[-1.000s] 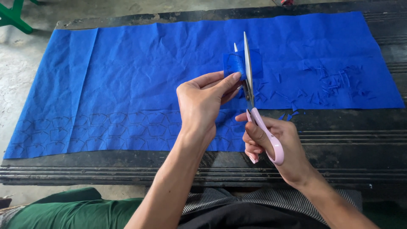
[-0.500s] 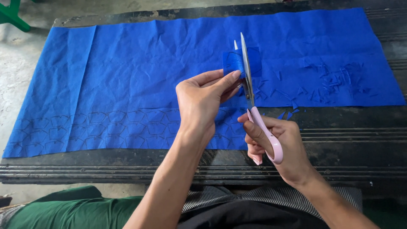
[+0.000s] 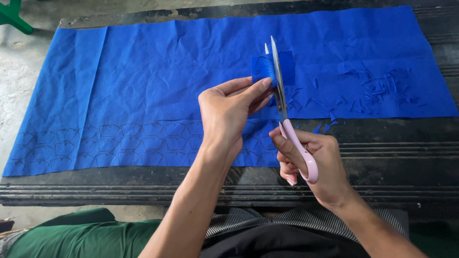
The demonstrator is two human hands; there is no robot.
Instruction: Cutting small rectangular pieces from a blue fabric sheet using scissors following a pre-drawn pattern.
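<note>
While the big blue cloth (image 3: pixel 158 86) lies spread flat and creased over the dark ridged table (image 3: pixel 392 167), handy for marking (pencilled outlines run in rows along its near edge), the left hand (image 3: pixel 229 112) pinches a small blue cut piece (image 3: pixel 263 67) upright. The right hand (image 3: pixel 311 165) grips pink-handled scissors (image 3: pixel 282 95), blades parted around it; trimmed snippets (image 3: pixel 373 88) lie rightward.

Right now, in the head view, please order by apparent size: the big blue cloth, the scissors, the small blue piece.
1. Big blue cloth
2. Scissors, held nearer the camera, so they look enlarged
3. Small blue piece, pinched by the left hand
</note>
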